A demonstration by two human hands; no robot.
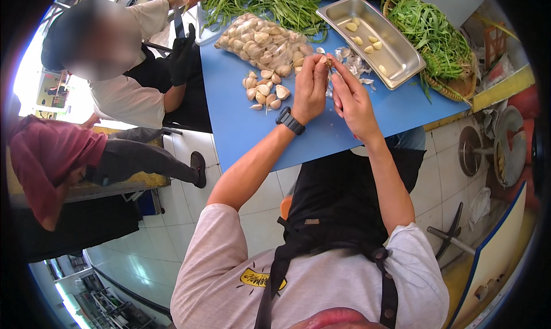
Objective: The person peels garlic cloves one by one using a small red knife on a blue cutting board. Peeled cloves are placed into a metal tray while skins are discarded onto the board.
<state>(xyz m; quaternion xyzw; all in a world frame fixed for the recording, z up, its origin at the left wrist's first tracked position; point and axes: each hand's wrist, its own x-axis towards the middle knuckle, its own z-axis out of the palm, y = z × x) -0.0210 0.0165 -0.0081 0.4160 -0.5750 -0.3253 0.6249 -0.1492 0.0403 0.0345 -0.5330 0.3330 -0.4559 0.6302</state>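
Both my hands meet over the blue tabletop [254, 135], fingertips together. In the fingers of my left hand [313, 88], which has a black watch [290, 120] on its wrist, is a garlic clove [328, 62], mostly covered. My right hand [354, 99] closes around a small tool, likely a knife; a dark sliver and a red end show. Loose garlic cloves [262, 89] lie left of my left wrist. Behind them rests a clear plastic bag of garlic [262, 40]. Papery garlic skins [353, 64] are scattered just beyond my right hand. Several peeled cloves [357, 40] sit inside a steel pan [394, 81].
Leafy green stems [275, 6] spread along the far side. A woven basket [452, 96] of cut greens [434, 36] stands at the right. Across the left corner, a person [133, 83] wearing a black glove [181, 60] handles a knife [178, 23]. Another person [60, 152] bends farther left.
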